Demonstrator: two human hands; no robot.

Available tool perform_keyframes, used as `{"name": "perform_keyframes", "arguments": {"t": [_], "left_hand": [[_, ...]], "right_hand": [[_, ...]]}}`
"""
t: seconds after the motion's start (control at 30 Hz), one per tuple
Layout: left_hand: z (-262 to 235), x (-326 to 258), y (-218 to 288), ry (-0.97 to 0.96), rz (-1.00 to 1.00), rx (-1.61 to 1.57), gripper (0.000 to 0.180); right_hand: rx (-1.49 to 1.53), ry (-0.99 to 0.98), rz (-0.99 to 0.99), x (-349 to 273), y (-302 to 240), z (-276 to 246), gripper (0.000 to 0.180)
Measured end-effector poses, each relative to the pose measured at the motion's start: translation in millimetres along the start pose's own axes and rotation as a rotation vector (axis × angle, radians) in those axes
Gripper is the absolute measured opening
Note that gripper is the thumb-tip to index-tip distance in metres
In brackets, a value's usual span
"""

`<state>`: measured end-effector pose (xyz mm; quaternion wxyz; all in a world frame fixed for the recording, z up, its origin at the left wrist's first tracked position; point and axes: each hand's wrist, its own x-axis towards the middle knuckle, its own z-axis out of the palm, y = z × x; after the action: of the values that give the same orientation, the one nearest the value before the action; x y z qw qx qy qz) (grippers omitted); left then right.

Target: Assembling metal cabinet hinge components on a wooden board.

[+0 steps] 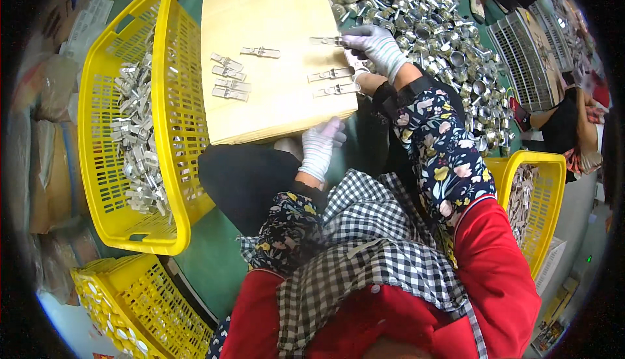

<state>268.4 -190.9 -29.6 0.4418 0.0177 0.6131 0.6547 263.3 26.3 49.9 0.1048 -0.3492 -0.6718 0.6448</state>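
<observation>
Several narrow, silver, flat metal clips (262, 52) lie on a broad tan board with a layered near edge (267, 17). Two loose groups: one left of centre, the other along the right edge, where some ends reach the rim.

Handling estimate: each clip probably light and stiff, hard to damage, somewhat slippery under a fabric glove. Thin profile, so little to grip while lying flat; best hold likely across the long sides, or at an end projecting past the board. Slots and raised parts could snag a neighbouring clip.

Right hand (374, 45), in a pale striped glove: at the board's right edge, fingers drawn close together, fingertips at the outer end of the uppermost right-hand clip. Image blurred there; cannot tell whether the pinch is closed on it.

Left hand (320, 147), similarly gloved: at the near edge, by the right corner, fingers against the board's rim. Part hidden below; degree of opening cannot be told.

Surroundings: yellow slotted plastic basket (150, 247) to the left, holding many similar metal pieces; heap of round silver metal cups with stems (423, 30) beyond the right hand.
</observation>
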Motion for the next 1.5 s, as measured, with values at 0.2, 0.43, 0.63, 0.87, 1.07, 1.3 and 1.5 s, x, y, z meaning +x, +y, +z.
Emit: {"name": "perform_keyframes", "arguments": {"t": [0.2, 0.43, 0.63, 0.87, 1.07, 1.3, 1.5], "left_hand": [[6.4, -4.8, 4.5, 0.028, -0.024, -0.019, 0.021], [5.7, -5.9, 3.9, 0.019, -0.048, -0.008, 0.023], [10.1, -8.8, 6.2, 0.037, -0.125, -0.103, 0.018], [9.3, -8.4, 7.2, 0.029, -0.11, -0.052, 0.019], [7.0, -7.3, 5.9, 0.023, -0.078, 0.008, 0.02], [10.9, -8.0, 8.3, 0.025, -0.107, -0.021, 0.019], [8.7, -5.6, 7.1, 0.01, -0.072, -0.026, 0.02]], "right_hand": [[-0.163, -0.01, -0.088, 26.7, 40.6, 5.5, 0.02], [-0.127, -0.058, -0.007, 26.8, 41.7, 15.2, 0.02], [-0.205, -0.032, 0.003, 25.5, 38.8, 14.6, 0.018], [-0.214, 0.003, -0.017, 25.3, 39.3, 18.5, 0.016], [-0.176, 0.008, 0.04, 26.9, 40.0, 21.4, 0.015], [-0.313, 0.032, -0.013, 39.1, 52.2, 17.2, 0.017], [-0.759, 0.148, -0.044, 7.2, 12.0, 26.5, 0.028]]}}
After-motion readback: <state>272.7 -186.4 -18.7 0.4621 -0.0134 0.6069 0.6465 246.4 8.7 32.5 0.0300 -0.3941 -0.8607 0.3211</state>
